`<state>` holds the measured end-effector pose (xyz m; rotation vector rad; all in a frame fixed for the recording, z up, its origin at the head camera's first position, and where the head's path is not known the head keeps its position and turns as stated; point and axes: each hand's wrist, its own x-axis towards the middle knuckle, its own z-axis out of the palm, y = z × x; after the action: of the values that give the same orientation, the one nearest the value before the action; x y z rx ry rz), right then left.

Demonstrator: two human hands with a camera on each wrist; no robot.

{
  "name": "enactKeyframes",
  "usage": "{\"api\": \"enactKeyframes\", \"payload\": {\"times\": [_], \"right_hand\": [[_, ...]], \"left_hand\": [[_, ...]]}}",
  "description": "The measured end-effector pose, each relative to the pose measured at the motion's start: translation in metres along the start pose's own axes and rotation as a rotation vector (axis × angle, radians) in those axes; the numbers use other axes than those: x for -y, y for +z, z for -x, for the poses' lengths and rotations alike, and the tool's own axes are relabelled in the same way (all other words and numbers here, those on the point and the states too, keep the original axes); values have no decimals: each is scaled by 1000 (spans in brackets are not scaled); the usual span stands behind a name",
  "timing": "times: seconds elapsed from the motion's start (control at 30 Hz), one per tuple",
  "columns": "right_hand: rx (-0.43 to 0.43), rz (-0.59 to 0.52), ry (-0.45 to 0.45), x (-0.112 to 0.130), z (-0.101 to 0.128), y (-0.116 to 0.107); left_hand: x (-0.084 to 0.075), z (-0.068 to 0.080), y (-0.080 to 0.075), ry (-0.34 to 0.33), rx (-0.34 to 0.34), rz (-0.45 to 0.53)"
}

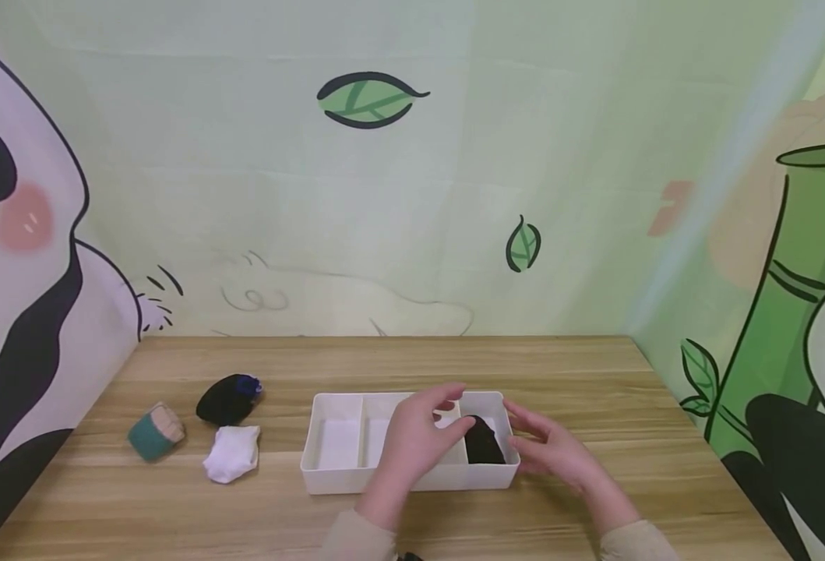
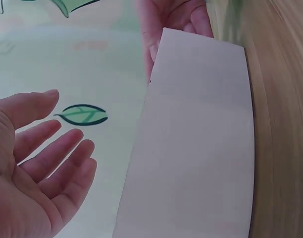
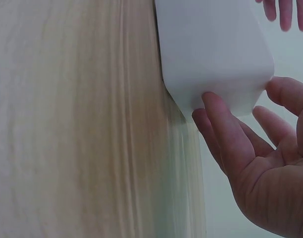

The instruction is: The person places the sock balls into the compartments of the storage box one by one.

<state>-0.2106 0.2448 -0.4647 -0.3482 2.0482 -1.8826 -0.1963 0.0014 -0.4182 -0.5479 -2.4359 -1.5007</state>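
A white box (image 1: pixel 412 480) with three compartments stands on the table. In its right compartment lies a black, cloth-like bundle (image 1: pixel 482 441). My left hand (image 1: pixel 422 428) hovers over the middle and right compartments in the head view, thumb and fingers apart. The left wrist view shows that hand (image 2: pixel 47 163) with nothing in it, fingers loosely bent beside the box's side wall (image 2: pixel 196 134). At the box's right end is my right hand (image 1: pixel 559 453). In the right wrist view its spread fingers (image 3: pixel 223 129) rest against the end wall (image 3: pixel 230 96) without curling round it.
Left of the box lie a black bundle with a blue end (image 1: pixel 228 400), a white cloth bundle (image 1: pixel 233 453) and a teal and beige roll (image 1: pixel 156 432). The wooden table (image 1: pixel 566 366) meets a printed backdrop (image 1: pixel 412 195) at its far edge.
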Motion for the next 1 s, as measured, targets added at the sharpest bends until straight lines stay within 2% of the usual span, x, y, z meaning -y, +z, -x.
{"api": "enactKeyframes", "payload": {"times": [0.37,1.0], "right_hand": [[-19,11,8,0,0,1],[-6,11,6,-1,0,0]], "left_hand": [[12,4,-12,-12,-32,66],[34,12,-59,-66,-143,43]]}}
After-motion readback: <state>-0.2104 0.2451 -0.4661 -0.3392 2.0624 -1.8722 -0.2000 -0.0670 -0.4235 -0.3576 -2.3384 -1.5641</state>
